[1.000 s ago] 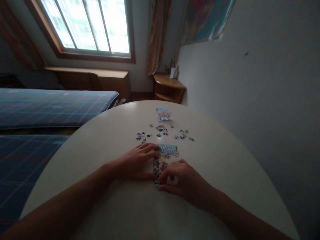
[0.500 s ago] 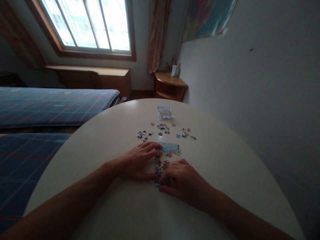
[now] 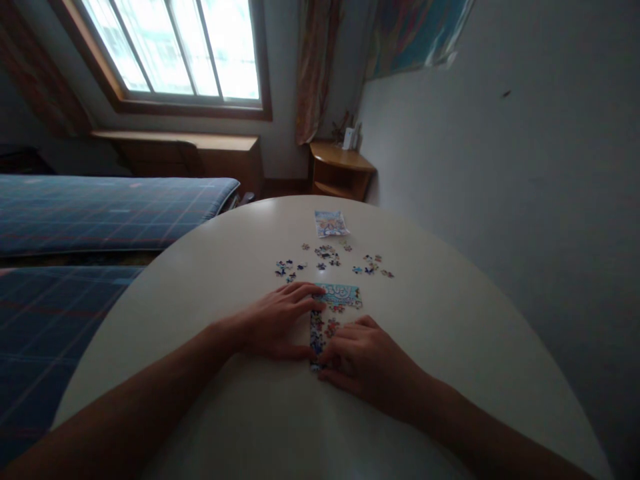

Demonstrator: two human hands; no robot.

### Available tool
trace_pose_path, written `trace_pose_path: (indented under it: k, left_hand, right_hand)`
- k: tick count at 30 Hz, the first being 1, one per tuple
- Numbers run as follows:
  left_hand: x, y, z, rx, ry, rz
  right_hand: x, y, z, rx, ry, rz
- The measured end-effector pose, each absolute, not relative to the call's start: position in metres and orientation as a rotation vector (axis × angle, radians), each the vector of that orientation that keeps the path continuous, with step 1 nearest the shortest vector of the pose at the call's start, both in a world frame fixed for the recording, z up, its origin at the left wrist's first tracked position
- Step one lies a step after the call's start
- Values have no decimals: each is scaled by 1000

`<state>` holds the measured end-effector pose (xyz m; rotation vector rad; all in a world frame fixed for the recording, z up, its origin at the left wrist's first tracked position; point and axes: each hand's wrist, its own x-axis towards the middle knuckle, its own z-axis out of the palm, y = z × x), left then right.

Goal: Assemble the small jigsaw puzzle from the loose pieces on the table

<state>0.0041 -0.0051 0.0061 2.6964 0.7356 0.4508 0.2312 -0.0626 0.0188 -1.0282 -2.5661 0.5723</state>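
Observation:
A partly joined jigsaw puzzle (image 3: pixel 338 297) lies on the round white table (image 3: pixel 450 320), with a blue top strip and a column running down its left side. My left hand (image 3: pixel 275 320) lies flat beside that column, fingers stretched out and touching the puzzle's upper left corner. My right hand (image 3: pixel 363 357) rests over the puzzle's lower part, fingers curled down on the pieces. What is under its fingertips is hidden.
Several loose puzzle pieces (image 3: pixel 327 257) are scattered beyond the puzzle, and a small picture card (image 3: pixel 330 223) lies farther back. A bed with blue plaid covers (image 3: pixel 100 213) stands to the left. A wooden corner shelf (image 3: pixel 343 170) and a window sit behind the table.
My right hand has slid slightly left and up over the puzzle's lower part. The view has shifted a little; my left hand stays in place.

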Motion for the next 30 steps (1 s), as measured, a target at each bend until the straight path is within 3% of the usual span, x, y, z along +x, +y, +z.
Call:
trace_pose_path:
  k: [10,20,30]
  left_hand:
    - [4,-5,6,2720,760,409]
    - [4,-5,8,2719,756,399]
    - [6,-6,12,2707,777,392]
  right_hand:
    - [231,-63,13,-1000,-2562,512]
    - [230,-67,17,-908,-2666,184]
    - [227,-68,17,-857,-2634,56]
